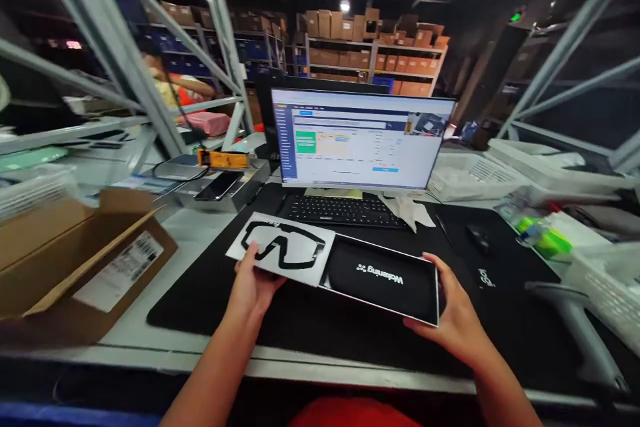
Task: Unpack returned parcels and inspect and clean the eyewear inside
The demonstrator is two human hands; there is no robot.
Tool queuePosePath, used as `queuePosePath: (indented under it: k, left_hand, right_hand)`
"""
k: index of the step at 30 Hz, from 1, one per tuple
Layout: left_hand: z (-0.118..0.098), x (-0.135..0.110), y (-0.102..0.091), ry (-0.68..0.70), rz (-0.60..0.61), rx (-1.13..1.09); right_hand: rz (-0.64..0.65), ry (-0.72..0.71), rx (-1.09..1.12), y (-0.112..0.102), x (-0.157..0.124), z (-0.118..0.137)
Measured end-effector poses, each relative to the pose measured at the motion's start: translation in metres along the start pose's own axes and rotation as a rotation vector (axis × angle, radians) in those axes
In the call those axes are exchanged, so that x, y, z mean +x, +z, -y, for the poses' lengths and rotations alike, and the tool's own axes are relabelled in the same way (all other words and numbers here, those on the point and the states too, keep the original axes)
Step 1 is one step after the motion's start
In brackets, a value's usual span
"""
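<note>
I hold a long flat product box with both hands just above a black desk mat (pixel 310 320). My left hand (pixel 253 283) grips the white sleeve (pixel 295 257), printed with a black goggle outline, at its near left edge. My right hand (pixel 453 310) clasps the right end of the inner tray (pixel 385 297), where a black zip case (pixel 383 273) with white lettering lies. The sleeve covers the tray's left part.
A keyboard (pixel 340 210) and a lit monitor (pixel 360 140) stand behind the box. An open cardboard box (pixel 75 260) sits at the left, a mouse (pixel 479 237) and a handheld scanner (pixel 575 320) at the right. White baskets (pixel 475 177) and shelves of cartons stand beyond.
</note>
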State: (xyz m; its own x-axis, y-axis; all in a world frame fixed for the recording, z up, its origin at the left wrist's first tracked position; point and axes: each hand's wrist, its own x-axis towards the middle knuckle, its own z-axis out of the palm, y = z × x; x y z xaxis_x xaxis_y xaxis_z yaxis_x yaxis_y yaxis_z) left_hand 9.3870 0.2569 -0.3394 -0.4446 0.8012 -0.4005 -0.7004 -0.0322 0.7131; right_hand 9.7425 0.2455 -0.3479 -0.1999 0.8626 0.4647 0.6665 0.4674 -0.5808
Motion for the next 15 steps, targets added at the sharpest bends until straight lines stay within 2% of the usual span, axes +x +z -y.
queuePosePath:
  k: [3,6,10,15]
  left_hand:
    - [0.002,0.004,-0.005,0.098,0.051,0.029]
    - [0.005,0.004,-0.009,0.105,0.057,0.03]
    - [0.006,-0.004,-0.01,0.099,0.041,0.01]
    - [0.009,-0.01,-0.014,0.087,0.026,0.027]
  right_hand:
    - [0.018,-0.012,0.018,-0.001,0.0,0.009]
    - [0.066,-0.039,0.025,-0.006,-0.003,0.017]
    - [0.209,-0.079,0.023,-0.013,-0.009,0.021]
    - [0.312,-0.036,-0.032,-0.014,-0.019,0.017]
